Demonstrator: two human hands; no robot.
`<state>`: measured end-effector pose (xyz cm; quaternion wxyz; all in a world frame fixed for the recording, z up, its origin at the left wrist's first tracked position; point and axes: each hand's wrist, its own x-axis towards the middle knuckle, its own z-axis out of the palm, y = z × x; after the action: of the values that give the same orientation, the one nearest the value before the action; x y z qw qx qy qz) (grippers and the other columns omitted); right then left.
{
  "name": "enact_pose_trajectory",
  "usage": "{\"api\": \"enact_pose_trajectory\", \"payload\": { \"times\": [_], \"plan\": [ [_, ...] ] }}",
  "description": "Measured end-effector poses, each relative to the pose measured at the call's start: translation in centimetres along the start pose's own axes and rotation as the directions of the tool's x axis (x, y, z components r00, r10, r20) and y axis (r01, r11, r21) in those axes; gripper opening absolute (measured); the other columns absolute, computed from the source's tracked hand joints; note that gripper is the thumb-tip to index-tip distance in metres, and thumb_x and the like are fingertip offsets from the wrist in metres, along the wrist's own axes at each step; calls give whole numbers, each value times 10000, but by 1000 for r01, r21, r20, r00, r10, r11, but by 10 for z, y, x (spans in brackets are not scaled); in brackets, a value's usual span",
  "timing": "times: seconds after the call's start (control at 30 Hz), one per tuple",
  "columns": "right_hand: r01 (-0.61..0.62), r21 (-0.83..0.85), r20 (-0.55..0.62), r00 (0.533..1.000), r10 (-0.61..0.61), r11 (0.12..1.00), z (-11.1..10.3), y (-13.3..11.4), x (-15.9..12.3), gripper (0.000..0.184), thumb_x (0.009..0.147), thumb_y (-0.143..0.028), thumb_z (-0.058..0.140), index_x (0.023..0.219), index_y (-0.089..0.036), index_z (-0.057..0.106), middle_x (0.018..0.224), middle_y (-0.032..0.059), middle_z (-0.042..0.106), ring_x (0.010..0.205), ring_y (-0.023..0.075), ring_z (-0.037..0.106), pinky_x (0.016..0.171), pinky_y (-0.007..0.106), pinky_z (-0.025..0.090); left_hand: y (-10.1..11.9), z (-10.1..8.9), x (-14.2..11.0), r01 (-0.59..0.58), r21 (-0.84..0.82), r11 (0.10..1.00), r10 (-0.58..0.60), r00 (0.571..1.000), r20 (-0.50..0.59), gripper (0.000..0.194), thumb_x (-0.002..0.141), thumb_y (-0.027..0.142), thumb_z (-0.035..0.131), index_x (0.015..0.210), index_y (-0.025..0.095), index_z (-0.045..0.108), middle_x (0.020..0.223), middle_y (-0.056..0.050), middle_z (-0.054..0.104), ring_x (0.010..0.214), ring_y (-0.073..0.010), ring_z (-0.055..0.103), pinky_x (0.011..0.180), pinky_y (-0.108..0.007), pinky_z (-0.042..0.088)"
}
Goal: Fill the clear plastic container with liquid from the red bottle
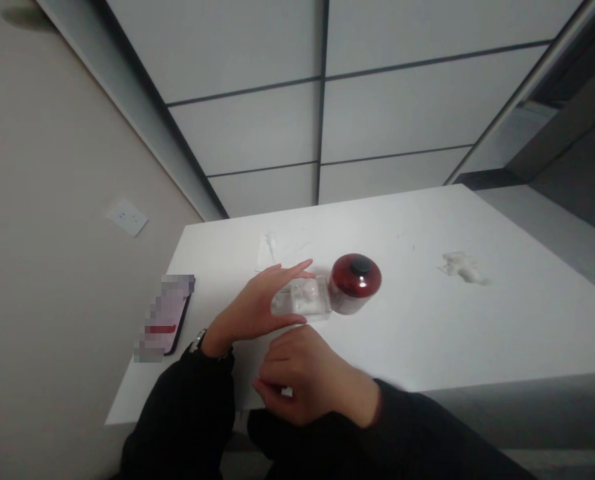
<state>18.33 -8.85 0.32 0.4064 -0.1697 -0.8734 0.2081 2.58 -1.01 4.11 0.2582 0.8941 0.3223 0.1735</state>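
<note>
A small clear plastic box stands on the white table with a whitish round thing in it. My left hand reaches around the box's left side, thumb and fingers spread apart. Whether its fingertips touch the box I cannot tell. My right hand is in front of the box, fingers curled and pressed toward the thumb; anything in them is hidden. Right beside the box stands a reddish-brown round bottle with a black cap.
A phone lies at the table's left edge. Crumpled white tissue is on the right of the white table. Behind the box lies a thin white sheet with a small white item on it. Panelled doors rise behind.
</note>
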Motion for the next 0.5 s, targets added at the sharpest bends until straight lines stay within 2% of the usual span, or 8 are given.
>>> {"api": "enact_pose_trajectory", "payload": {
  "times": [0.07, 0.13, 0.23, 0.37, 0.43, 0.5],
  "plan": [
    [32, -35, 89, 996, -29, 999, 10, -6, 0, 333, 951, -234, 557, 619, -213, 584, 559, -29, 608, 529, 128, 517, 527, 325, 318, 0, 0, -2, -11, 54, 998, 9, 999, 39, 970, 903, 456, 796, 1681, 310, 235, 1655, -128, 485, 1530, -317, 473, 1311, -602, 283],
    [33, -68, 191, 981, -20, 997, 18, -11, 0, 336, 962, -280, 565, 641, -207, 629, 576, -25, 643, 539, 138, 568, 514, 328, 316, 0, 1, -3, -24, 78, 997, 21, 999, 43, 982, 905, 401, 799, 1688, 318, 212, 1691, -134, 427, 1533, -311, 471, 1306, -590, 306],
    [31, -71, 291, 957, -9, 997, 26, -16, 0, 333, 975, -314, 568, 680, -209, 679, 620, -23, 696, 564, 154, 618, 498, 339, 328, -1, 2, -4, -26, 79, 997, 25, 1000, 10, 963, 909, 392, 793, 1688, 309, 233, 1671, -140, 458, 1488, -311, 523, 1262, -559, 395],
    [43, -64, 351, 936, -18, 997, 31, -18, 1, 340, 986, -340, 570, 700, -212, 702, 646, -20, 728, 580, 159, 635, 484, 343, 337, -3, 4, -4, -15, 49, 999, 16, 1000, -14, 961, 876, 473, 817, 1671, 315, 302, 1588, -122, 568, 1395, -323, 601, 1193, -556, 476],
    [43, -64, 372, 928, -16, 997, 32, -18, 1, 347, 994, -344, 567, 708, -208, 709, 658, -15, 741, 583, 159, 645, 480, 339, 340, -4, 5, -4, -21, 41, 999, 22, 1000, -18, 951, 882, 479, 812, 1669, 329, 301, 1612, -117, 542, 1424, -320, 579, 1229, -572, 432],
    [34, -63, 395, 919, -6, 997, 32, -19, 3, 347, 1003, -340, 562, 727, -202, 722, 677, -12, 757, 597, 161, 666, 481, 333, 348, -3, 5, -4, -29, 36, 999, 29, 999, -18, 939, 900, 464, 798, 1673, 343, 280, 1639, -109, 512, 1485, -316, 521, 1289, -601, 332]
  ]
}}
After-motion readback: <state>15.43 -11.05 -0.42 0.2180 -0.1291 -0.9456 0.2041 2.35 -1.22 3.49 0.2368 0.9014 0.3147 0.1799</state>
